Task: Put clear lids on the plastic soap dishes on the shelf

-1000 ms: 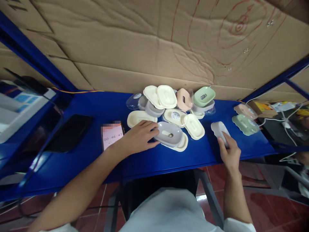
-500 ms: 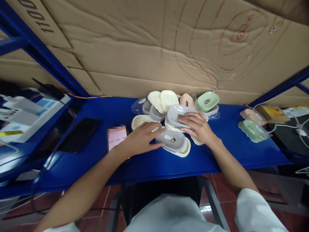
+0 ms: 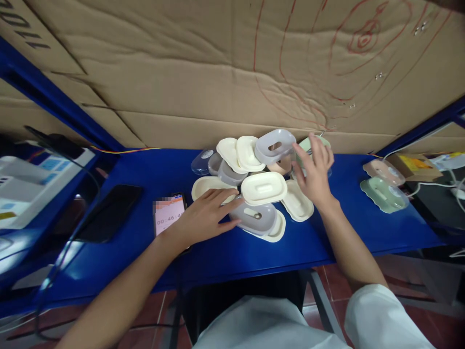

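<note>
A grey dish with an oval slot lies tilted on top of the pile at the back. Beside its right edge is my right hand, fingers apart, partly covering a green dish. My left hand has its fingers spread at the left edge of a lower grey dish, which rests on a cream tray. Between the two grey dishes lies an oval cream tray. Another cream tray is to its right, and one more sits behind my left fingers.
A phone showing a timer lies left of my left hand, with a black flat object further left. Pink and green pieces sit at the right. Cardboard stands behind the blue table.
The upper grey dish has moved up and back onto the pile, uncovering the oval cream tray. My right hand has let it go and shifted right and back. The view has shifted slightly.
</note>
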